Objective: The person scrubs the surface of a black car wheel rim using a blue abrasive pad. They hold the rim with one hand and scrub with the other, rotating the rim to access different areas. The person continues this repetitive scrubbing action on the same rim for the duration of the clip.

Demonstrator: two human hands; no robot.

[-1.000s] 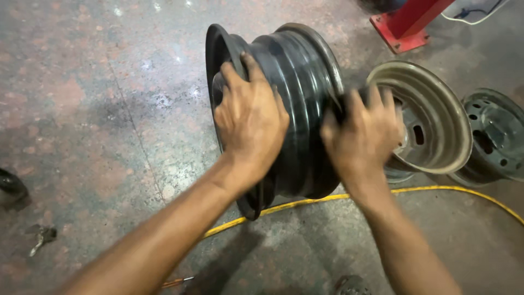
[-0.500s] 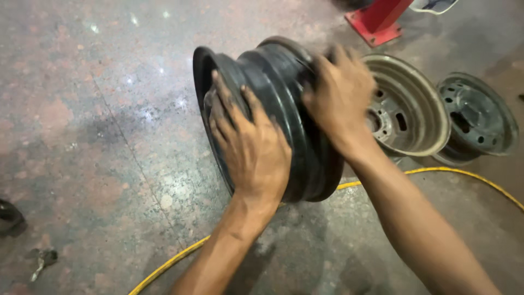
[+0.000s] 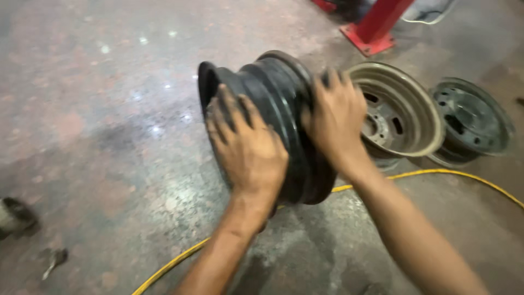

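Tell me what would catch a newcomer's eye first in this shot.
The black steel wheel rim standing on edge in the middle of the floor draws the eye, with the left hand flat on its near side and the right hand on its far edge. Just right of it stand a grey rim and a darker rim. A yellow hose snakes across the concrete floor.

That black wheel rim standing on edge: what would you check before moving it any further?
1. Left hand flat on the black wheel rim: ok.
2. Right hand on its far edge: ok.
3. Rim upright on the floor: ok.
4. Yellow hose runs beside the rim's base: not ok.
5. Grey rim close behind: not ok.
6. Grip firmness: cannot tell.
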